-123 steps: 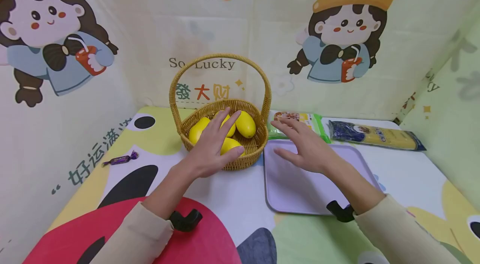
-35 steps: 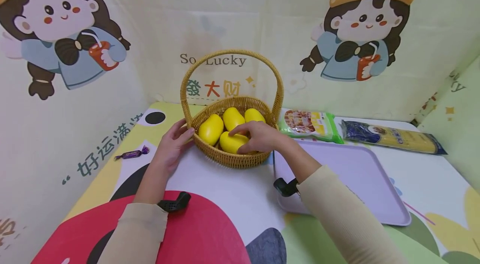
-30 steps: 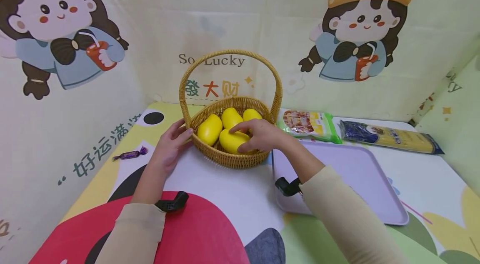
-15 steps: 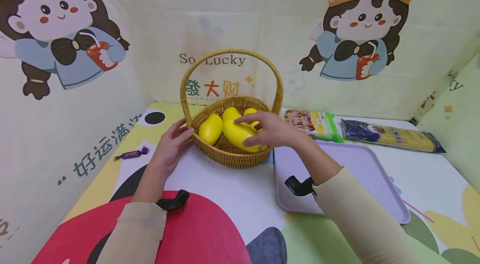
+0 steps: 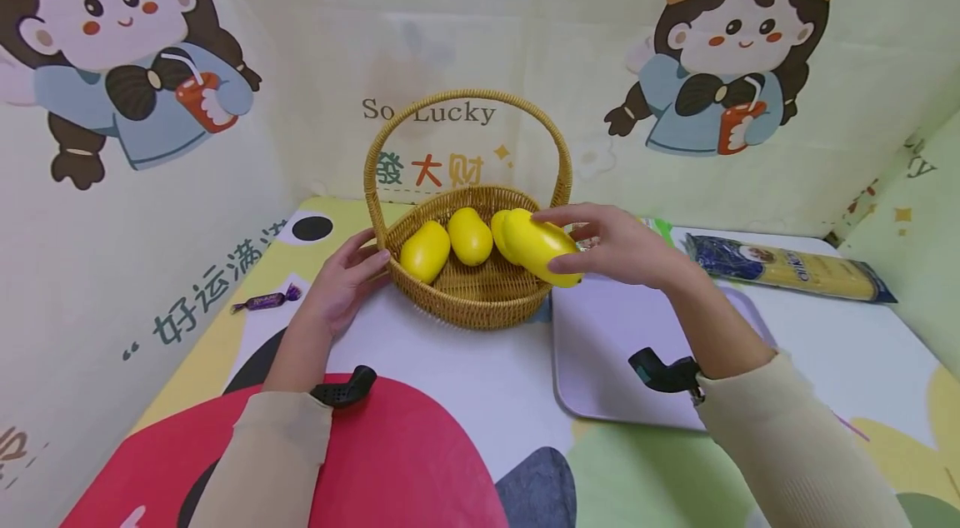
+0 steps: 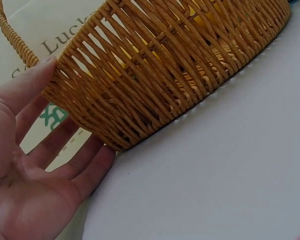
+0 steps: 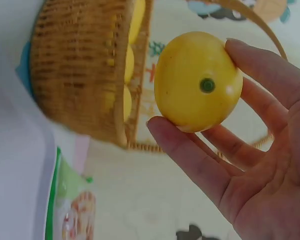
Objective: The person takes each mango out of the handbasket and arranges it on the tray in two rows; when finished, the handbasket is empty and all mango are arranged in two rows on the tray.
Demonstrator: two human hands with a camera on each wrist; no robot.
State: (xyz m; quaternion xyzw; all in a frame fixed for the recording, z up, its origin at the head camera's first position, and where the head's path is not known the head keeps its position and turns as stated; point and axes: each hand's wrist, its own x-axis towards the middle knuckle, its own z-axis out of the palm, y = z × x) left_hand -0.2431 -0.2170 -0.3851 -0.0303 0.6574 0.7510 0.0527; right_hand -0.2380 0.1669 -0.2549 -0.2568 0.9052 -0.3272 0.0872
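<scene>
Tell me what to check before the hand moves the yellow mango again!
1. Right hand holds the lifted mango firmly: ok, thumb and fingers pinch it.
2. Mango is clear of the basket rim: ok, it is held above the rim at the right side.
3. Left hand steadies the wicker basket: ok, fingers rest against its wall.
4. Purple tray has bare room: ok, nothing lies on the part that shows.
5. Basket handle out of the way: ok, it arches behind the mango.
6. Other mangoes settled: ok, three lie in the basket.
</scene>
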